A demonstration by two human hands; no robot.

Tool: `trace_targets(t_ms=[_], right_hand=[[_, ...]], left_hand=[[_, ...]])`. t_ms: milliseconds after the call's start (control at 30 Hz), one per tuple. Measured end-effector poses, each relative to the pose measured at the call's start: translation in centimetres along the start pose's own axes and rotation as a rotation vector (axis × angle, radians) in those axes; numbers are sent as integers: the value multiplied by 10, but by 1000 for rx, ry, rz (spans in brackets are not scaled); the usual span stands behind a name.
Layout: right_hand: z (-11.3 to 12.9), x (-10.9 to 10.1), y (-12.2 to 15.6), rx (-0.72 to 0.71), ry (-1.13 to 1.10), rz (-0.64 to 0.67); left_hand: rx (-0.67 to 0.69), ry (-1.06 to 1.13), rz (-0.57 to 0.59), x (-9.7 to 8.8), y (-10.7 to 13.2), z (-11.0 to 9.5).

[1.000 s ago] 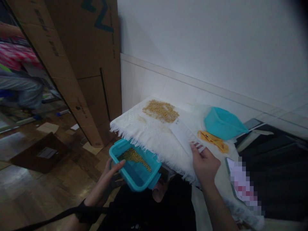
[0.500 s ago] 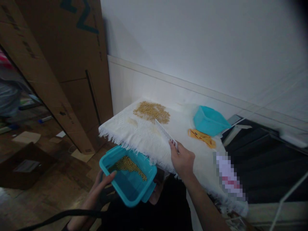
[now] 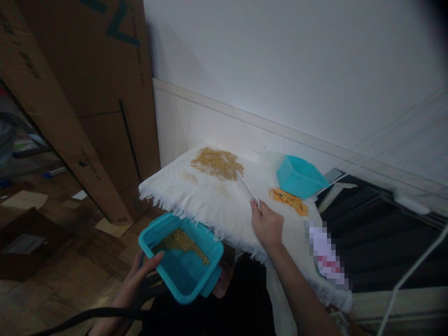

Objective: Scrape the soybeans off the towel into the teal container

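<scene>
My left hand [image 3: 147, 267] grips the near left side of a turquoise plastic tub [image 3: 180, 277], thumb over the rim, its other fingers partly hidden. Soybeans [image 3: 184, 243] lie along the far side of the tub's floor. The tub is held just below the fringed edge of a white cloth [image 3: 206, 198] on a table. In my right hand [image 3: 268, 225] is a thin white strip [image 3: 248, 187], ribbed like a comb. Its far tip is at the right edge of a spread of soybeans [image 3: 217, 163] on the cloth.
Toward the back right stands a second turquoise tub [image 3: 297, 175], with a yellow-orange cloth [image 3: 290, 201] in front. A tall cardboard box [image 3: 105, 149] is on the left, and a white wall runs behind the table. Dark panels [image 3: 378, 233] are at the right.
The white strip has swung to the right and now meets the right edge of the bean spread. My left hand keeps the tub below the cloth; the view has shifted slightly.
</scene>
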State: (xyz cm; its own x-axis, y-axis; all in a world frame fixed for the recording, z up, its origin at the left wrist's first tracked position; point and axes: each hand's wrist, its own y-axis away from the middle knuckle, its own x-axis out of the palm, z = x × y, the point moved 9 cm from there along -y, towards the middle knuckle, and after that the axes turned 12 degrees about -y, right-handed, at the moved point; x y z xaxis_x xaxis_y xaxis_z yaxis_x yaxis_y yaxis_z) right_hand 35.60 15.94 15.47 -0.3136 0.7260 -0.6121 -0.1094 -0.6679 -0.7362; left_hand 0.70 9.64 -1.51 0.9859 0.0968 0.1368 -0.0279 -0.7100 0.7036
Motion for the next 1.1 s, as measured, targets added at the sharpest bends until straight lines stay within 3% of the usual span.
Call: trace_targets(t_ms=[300,533,600,767,867,1100], right_hand=[[41,17,4,-173,-91,26],[69,21,13,-282,-190,30],[63,17,10,-241,-184,30],[13,-6,-13,-27,-52,-29],[-7,-10,-23,16,4,-18],[4,11,-20,-71,-27,52]], left_hand=[[160,55,84,5,19,-8],[151,55,70,4,24,-11],[163,62,71,3,26,-11],[161,54,95,7,25,-13],[106,35,80,9,24,-12],[85,41,83,12,23,-12]])
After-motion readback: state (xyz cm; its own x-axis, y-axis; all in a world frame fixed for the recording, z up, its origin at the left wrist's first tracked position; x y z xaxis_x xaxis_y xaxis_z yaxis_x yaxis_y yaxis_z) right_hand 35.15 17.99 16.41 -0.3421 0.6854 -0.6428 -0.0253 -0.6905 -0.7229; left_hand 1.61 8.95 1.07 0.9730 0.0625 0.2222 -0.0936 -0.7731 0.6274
